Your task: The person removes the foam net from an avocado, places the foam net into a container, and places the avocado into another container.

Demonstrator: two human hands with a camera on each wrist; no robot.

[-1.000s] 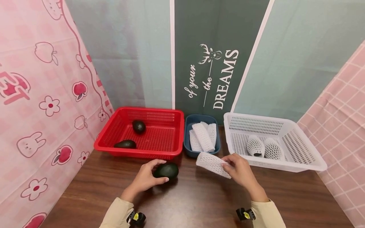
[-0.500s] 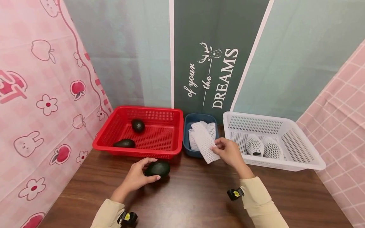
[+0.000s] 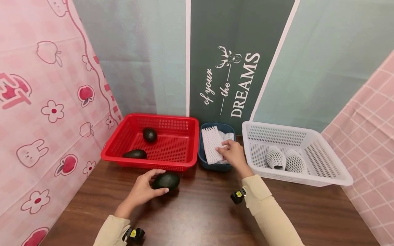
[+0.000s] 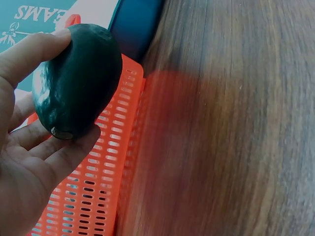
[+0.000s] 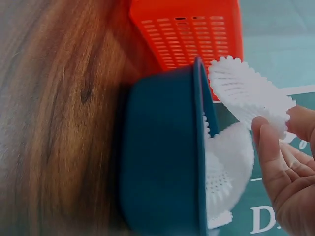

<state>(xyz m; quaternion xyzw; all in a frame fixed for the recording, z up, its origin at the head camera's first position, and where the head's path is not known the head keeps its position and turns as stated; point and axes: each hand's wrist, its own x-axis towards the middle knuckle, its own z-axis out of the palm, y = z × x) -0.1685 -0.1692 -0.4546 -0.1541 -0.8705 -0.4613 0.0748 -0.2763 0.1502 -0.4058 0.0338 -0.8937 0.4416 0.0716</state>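
The wooden counter (image 3: 197, 222) carries three containers in a row: at the left the red basket (image 3: 147, 164), at the right the white basket (image 3: 301, 178), and between them the smaller blue tub (image 3: 215, 167). The right arm stretches diagonally from the lower right toward the tub, while the left arm, more bent inward, comes from the lower left. Both of the hands are occupied. The left hand (image 3: 141, 189) is curved around an avocado (image 3: 168, 181), with the thumb on the near side and the fingers on the far side, just in front of the red basket; whether the avocado touches the counter, I cannot tell. The right hand (image 3: 234, 153) pinches the edge of a white foam net (image 3: 212, 147) between thumb and fingers, above the tub, where other foam nets (image 3: 228, 136) lie. Two more avocados (image 3: 149, 135) rest in the red basket, and two netted fruits (image 3: 294, 161) sit side by side in the white one.
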